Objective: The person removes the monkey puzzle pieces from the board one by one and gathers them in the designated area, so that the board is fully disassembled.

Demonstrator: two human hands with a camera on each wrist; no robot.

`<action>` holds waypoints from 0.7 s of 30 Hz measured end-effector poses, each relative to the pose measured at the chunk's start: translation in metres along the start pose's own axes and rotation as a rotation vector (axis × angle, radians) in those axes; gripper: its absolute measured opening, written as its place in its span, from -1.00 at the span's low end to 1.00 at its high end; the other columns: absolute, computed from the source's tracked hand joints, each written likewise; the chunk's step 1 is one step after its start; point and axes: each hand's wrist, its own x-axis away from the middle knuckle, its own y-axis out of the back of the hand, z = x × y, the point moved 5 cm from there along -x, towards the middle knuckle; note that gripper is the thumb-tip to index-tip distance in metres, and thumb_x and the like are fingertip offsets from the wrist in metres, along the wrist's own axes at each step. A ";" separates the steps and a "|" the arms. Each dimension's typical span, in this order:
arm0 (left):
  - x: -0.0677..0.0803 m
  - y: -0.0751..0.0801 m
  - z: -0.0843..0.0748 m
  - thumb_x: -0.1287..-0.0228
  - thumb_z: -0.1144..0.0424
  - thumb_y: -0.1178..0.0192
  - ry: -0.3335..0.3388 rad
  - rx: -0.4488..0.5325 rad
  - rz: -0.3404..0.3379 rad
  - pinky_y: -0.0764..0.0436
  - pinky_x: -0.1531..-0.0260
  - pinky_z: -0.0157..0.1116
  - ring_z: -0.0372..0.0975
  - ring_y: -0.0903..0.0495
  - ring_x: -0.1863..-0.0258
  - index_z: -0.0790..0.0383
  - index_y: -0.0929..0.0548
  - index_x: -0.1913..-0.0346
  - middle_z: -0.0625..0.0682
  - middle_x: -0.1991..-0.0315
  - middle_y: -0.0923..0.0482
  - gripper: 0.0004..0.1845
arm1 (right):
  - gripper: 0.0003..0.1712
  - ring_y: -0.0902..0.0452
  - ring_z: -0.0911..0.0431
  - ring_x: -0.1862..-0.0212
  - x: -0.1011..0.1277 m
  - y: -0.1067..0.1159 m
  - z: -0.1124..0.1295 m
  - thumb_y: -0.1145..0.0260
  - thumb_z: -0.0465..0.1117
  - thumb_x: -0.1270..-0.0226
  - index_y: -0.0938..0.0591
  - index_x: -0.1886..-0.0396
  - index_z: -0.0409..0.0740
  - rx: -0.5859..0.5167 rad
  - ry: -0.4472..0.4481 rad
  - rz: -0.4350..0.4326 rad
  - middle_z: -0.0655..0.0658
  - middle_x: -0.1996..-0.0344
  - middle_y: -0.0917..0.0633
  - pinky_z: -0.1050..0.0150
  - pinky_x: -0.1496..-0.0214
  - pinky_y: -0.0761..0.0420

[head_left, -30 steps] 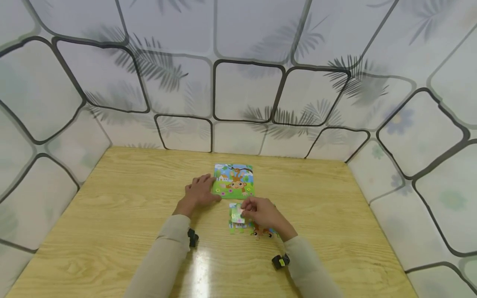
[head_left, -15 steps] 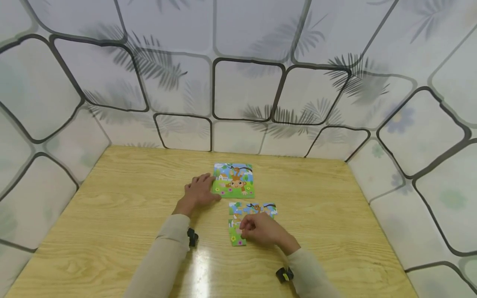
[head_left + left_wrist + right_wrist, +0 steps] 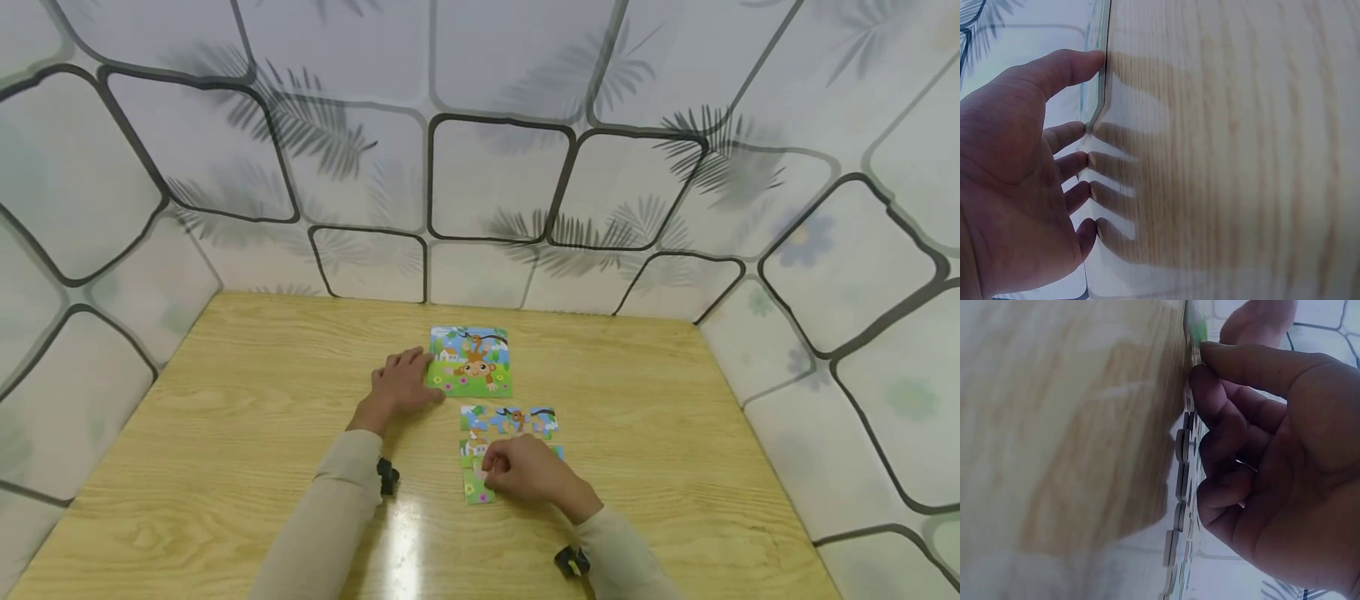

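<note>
Only wristward, right hand (image 3: 1272, 456) seemingly pinching puzzle pieces (image 3: 1182, 481).

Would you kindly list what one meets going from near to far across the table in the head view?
Right hand → joined puzzle pieces → left hand → picture card → far table edge.

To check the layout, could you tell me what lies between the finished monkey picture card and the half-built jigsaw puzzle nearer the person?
Only a narrow strip of bare wooden table separates the monkey picture card from the jigsaw puzzle, seen in the head view.
</note>
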 end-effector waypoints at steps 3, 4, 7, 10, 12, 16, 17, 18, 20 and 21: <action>0.000 0.000 0.000 -0.21 -0.14 -0.22 0.000 -0.002 0.000 -0.12 -0.26 0.30 0.15 0.01 -0.48 0.02 -0.20 -0.48 0.06 -0.55 0.03 -0.18 | -0.96 -0.38 0.39 0.59 0.001 -0.002 0.000 -0.36 -0.22 -0.20 -0.69 0.35 -0.07 0.000 -0.011 0.012 0.18 0.62 -0.59 0.46 0.46 -0.47; 0.000 0.000 0.000 -0.21 -0.14 -0.22 0.001 -0.003 -0.001 -0.13 -0.26 0.30 0.15 0.01 -0.48 0.02 -0.20 -0.48 0.06 -0.55 0.03 -0.18 | -0.96 -0.38 0.39 0.60 0.001 -0.002 0.000 -0.36 -0.21 -0.21 -0.69 0.35 -0.06 0.001 -0.014 0.014 0.19 0.62 -0.59 0.46 0.47 -0.46; 0.001 0.000 0.000 -0.20 -0.13 -0.23 0.000 0.003 -0.001 -0.13 -0.25 0.30 0.15 0.00 -0.48 0.02 -0.21 -0.48 0.06 -0.55 0.03 -0.18 | -0.96 -0.37 0.39 0.60 0.002 -0.002 0.001 -0.33 -0.20 -0.22 -0.69 0.35 -0.03 0.012 -0.014 0.012 0.21 0.61 -0.58 0.47 0.47 -0.46; 0.001 0.000 0.000 -0.20 -0.13 -0.23 0.001 0.007 0.002 -0.13 -0.25 0.30 0.14 0.01 -0.48 0.02 -0.21 -0.48 0.06 -0.55 0.03 -0.18 | -0.92 -0.34 0.39 0.61 0.000 0.002 0.003 -0.28 -0.21 -0.23 -0.69 0.33 -0.01 0.046 0.000 -0.004 0.20 0.60 -0.58 0.47 0.48 -0.45; 0.001 0.000 0.000 -0.20 -0.13 -0.23 0.003 0.007 0.004 -0.12 -0.26 0.29 0.14 0.01 -0.48 0.01 -0.21 -0.48 0.05 -0.55 0.03 -0.18 | -0.88 -0.32 0.38 0.61 -0.002 0.007 0.003 -0.24 -0.22 -0.23 -0.69 0.30 -0.01 0.079 0.012 -0.023 0.19 0.58 -0.58 0.46 0.48 -0.44; 0.000 0.000 0.001 -0.20 -0.13 -0.23 0.009 0.007 0.002 -0.13 -0.26 0.29 0.13 0.01 -0.48 0.00 -0.21 -0.48 0.05 -0.55 0.03 -0.19 | -0.84 -0.36 0.33 0.58 -0.010 0.020 0.002 -0.19 -0.24 -0.29 -0.68 0.22 -0.02 0.103 -0.001 -0.040 0.15 0.50 -0.61 0.40 0.44 -0.45; 0.000 0.000 0.001 -0.20 -0.13 -0.23 0.008 0.008 0.002 -0.13 -0.25 0.29 0.13 0.01 -0.48 0.00 -0.21 -0.48 0.05 -0.55 0.03 -0.19 | -0.84 -0.39 0.31 0.55 -0.012 0.023 0.002 -0.20 -0.24 -0.32 -0.68 0.20 -0.03 0.105 -0.006 -0.043 0.13 0.46 -0.62 0.39 0.41 -0.47; 0.000 0.000 0.001 -0.20 -0.13 -0.23 0.007 0.011 0.001 -0.13 -0.25 0.29 0.13 0.01 -0.48 0.00 -0.22 -0.48 0.05 -0.55 0.02 -0.19 | -0.85 -0.43 0.29 0.50 -0.015 0.027 0.001 -0.21 -0.22 -0.33 -0.67 0.18 -0.03 0.104 -0.019 -0.041 0.11 0.42 -0.63 0.36 0.37 -0.49; 0.000 0.000 0.001 -0.20 -0.13 -0.24 0.005 0.014 0.003 -0.13 -0.25 0.29 0.13 0.01 -0.48 0.01 -0.21 -0.48 0.05 -0.55 0.02 -0.18 | -0.84 -0.48 0.24 0.38 -0.022 0.032 -0.003 -0.24 -0.18 -0.36 -0.66 0.12 -0.04 0.121 -0.038 -0.043 0.06 0.32 -0.62 0.29 0.28 -0.53; 0.001 0.000 0.001 -0.20 -0.13 -0.24 0.005 0.016 0.005 -0.13 -0.25 0.29 0.13 0.01 -0.48 0.01 -0.21 -0.48 0.05 -0.55 0.03 -0.18 | -0.82 -0.50 0.21 0.34 -0.025 0.035 -0.005 -0.25 -0.17 -0.37 -0.65 0.09 -0.04 0.130 -0.053 -0.043 0.03 0.28 -0.62 0.26 0.25 -0.55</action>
